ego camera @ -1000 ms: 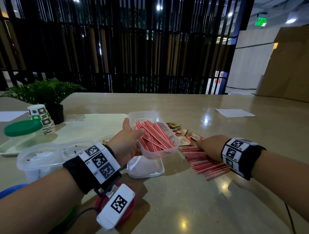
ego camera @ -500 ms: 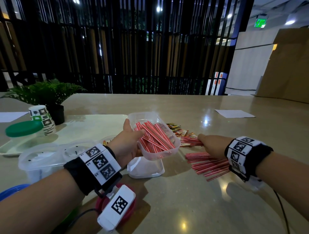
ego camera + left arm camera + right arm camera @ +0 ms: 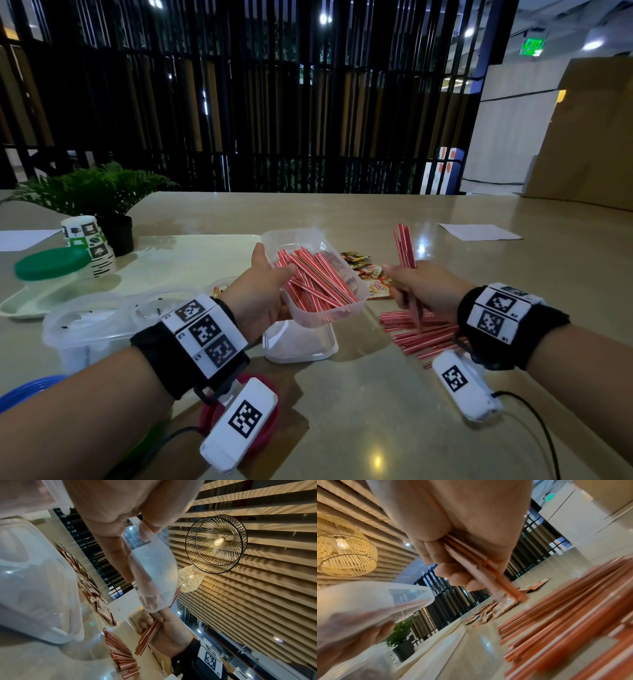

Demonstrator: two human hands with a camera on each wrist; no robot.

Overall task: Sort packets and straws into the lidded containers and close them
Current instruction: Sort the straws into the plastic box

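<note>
While the left hand (image 3: 255, 294) grips a clear tub (image 3: 318, 310) by its near left edge, thumb over the rim and fingers beneath, the tub hangs tilted above the table (image 3: 359, 428), its open side facing the person. I take that tub as my marker. It is already loaded with red-and-white straws (image 3: 313, 281) lying slantwise inside it. Nearest the person, below and to the left of the tub, a red ring-shaped thing (image 3: 270, 425) lies on the table, mostly hidden by the wrist camera. Directly under the tub sits a clear lid or shallow container (image 3: 298, 346), resting flat. To the tub's right, the right hand (image 3: 423, 291) is closed around a small bundle of straws (image 3: 404, 245), which stick up past the knuckles and down below the palm; the hand is just beside the tub's right rim. Under that hand, a loose heap of straws (image 3: 424, 334) lies spread on the table. Just behind the tub on the right, several packets (image 3: 371, 274) lie in a scatter. Left of the tub stands another clear container (image 3: 82, 329). Farther left and back are a green lid (image 3: 51, 263), a printed paper cup (image 3: 90, 243) and a potted plant (image 3: 96, 188). Far right lies a sheet of paper (image 3: 479, 232).
</note>
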